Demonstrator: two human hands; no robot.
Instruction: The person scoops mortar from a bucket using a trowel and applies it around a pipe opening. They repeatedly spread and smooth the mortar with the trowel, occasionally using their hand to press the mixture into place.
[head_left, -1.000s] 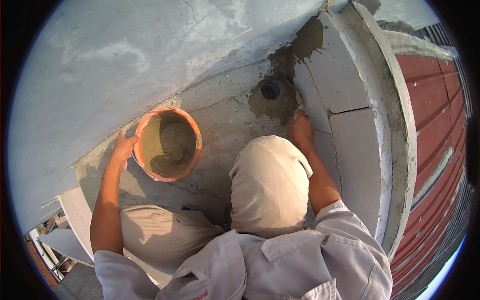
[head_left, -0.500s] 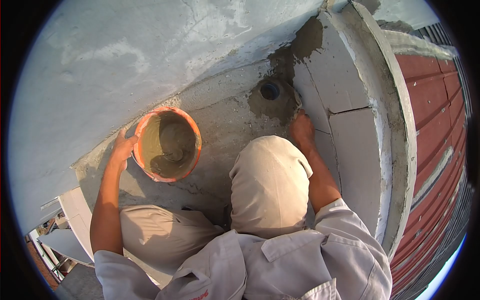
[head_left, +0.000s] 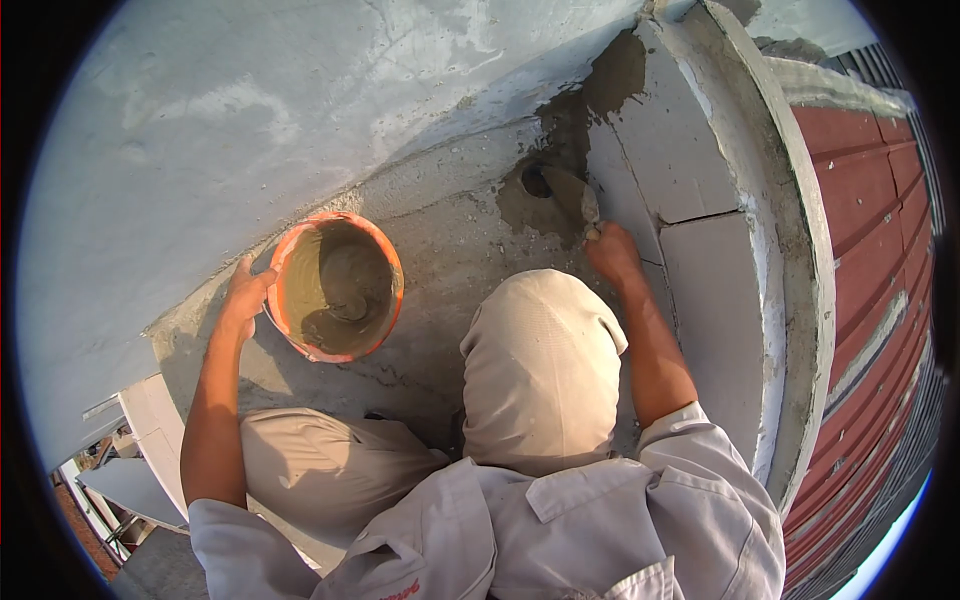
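Observation:
My left hand (head_left: 250, 290) grips the rim of an orange bucket (head_left: 396, 300), which leans slightly and holds wet grey mortar (head_left: 345, 285). In my closed right hand (head_left: 612, 250) is the handle of a trowel (head_left: 566, 190). Its mortar-smeared blade points up and left, partly covering a round drain hole (head_left: 537, 180) in the floor. Damp mortar (head_left: 522, 212) surrounds the hole and runs up into the corner beyond it.
A grey plastered wall (head_left: 230, 130) rises on the left. Pale blocks (head_left: 705, 290) form a low wall on the right, edged by a concrete ledge (head_left: 800, 270). Past that lies red metal roofing (head_left: 870, 260). My bent knee (head_left: 540, 370) is between my arms.
My right hand has turned and shifted slightly; the trowel blade has swung into view over the drain hole's right side. My left hand and the bucket stay nearly in place.

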